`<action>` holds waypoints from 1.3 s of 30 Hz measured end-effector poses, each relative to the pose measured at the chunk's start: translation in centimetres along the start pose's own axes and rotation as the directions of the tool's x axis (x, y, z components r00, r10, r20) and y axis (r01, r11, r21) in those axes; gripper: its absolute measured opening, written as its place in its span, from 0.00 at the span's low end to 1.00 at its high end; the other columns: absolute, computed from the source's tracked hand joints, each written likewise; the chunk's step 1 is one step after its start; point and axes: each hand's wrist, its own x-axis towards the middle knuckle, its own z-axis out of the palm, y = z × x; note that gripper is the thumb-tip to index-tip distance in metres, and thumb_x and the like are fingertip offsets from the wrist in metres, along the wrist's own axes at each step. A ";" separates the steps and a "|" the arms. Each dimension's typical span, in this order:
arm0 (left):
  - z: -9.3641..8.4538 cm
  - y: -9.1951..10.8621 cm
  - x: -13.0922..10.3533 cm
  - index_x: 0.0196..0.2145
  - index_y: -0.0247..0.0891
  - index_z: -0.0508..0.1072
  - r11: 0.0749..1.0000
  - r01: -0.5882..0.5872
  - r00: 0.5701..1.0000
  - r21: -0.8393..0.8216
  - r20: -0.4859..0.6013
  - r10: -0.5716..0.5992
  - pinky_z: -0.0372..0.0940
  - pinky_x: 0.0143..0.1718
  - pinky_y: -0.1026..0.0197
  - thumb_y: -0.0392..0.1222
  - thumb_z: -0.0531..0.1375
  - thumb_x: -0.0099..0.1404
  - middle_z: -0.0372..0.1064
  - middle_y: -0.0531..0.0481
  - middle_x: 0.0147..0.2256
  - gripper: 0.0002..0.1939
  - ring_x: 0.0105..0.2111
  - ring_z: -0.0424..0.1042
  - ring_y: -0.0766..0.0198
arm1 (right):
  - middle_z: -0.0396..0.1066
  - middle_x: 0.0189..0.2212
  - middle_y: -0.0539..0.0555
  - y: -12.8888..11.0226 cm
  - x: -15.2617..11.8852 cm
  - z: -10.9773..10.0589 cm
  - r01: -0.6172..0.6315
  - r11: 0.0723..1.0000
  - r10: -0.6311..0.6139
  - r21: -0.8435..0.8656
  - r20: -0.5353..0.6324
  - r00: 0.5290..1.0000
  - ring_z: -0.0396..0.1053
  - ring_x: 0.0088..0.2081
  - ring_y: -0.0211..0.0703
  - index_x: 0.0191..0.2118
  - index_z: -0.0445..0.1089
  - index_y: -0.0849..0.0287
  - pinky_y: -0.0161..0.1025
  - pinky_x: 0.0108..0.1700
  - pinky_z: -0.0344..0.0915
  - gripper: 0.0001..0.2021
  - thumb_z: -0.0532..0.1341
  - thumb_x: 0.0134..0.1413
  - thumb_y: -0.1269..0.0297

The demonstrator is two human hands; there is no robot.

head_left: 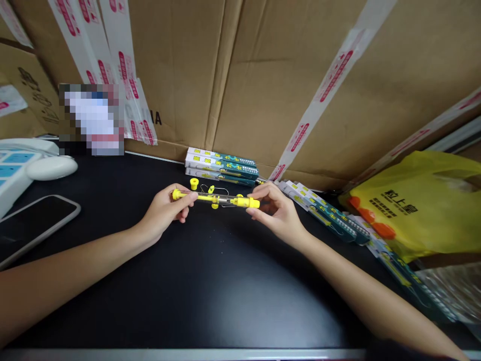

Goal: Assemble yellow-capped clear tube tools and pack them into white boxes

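A clear tube with yellow end pieces (206, 198) is held level above the black table, with a spring and yellow parts showing inside. My left hand (168, 206) pinches its left end between thumb and fingers. Around the yellow piece at the right end, my right hand (273, 206) has its thumb and fingertips closed. Just behind the tube, a small yellow cap (194, 183) stands on the table. Thin wire hooks with a yellow clip (211, 189) lie beside it, partly hidden by the tube.
Stacked slim boxes (221, 165) stand against a cardboard wall (180, 65). More slim boxes (323, 213) line the right side, near a yellow bag (424, 200). At the left lie a phone (35, 220), a white mouse (52, 168) and a white-and-blue object (15, 160).
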 end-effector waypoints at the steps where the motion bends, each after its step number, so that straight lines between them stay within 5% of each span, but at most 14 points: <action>1: 0.0 0.0 0.0 0.32 0.36 0.67 1.000 -0.003 1.000 0.004 0.002 0.003 0.59 0.18 0.70 0.50 0.66 0.54 0.64 0.56 0.26 0.17 0.20 0.61 0.74 | 0.64 0.40 0.54 0.0 0.0 0.0 0.017 1.000 -0.016 -0.021 0.005 1.000 0.68 0.38 0.41 0.39 0.69 0.57 0.36 0.30 0.73 0.13 0.68 0.49 0.60; 12: -0.1 -0.2 -0.1 0.32 0.38 0.66 0.993 -0.084 0.996 0.077 -0.032 0.087 0.61 0.18 0.68 0.47 0.67 0.54 0.64 0.57 0.22 0.15 0.18 0.62 0.72 | 0.69 0.35 0.52 -0.1 -0.2 0.8 -0.119 0.976 0.118 0.182 0.014 0.993 0.69 0.30 0.36 0.35 0.64 0.57 0.34 0.26 0.75 0.16 0.69 0.47 0.57; 39: 0.2 0.0 -0.4 0.34 0.37 0.67 0.990 -0.135 0.989 0.045 -0.048 0.137 0.62 0.18 0.70 0.45 0.67 0.55 0.65 0.57 0.24 0.14 0.19 0.62 0.73 | 0.66 0.35 0.51 -0.1 -0.5 1.2 -0.094 0.979 0.095 0.183 0.002 0.995 0.69 0.30 0.35 0.35 0.64 0.58 0.35 0.28 0.77 0.13 0.68 0.48 0.60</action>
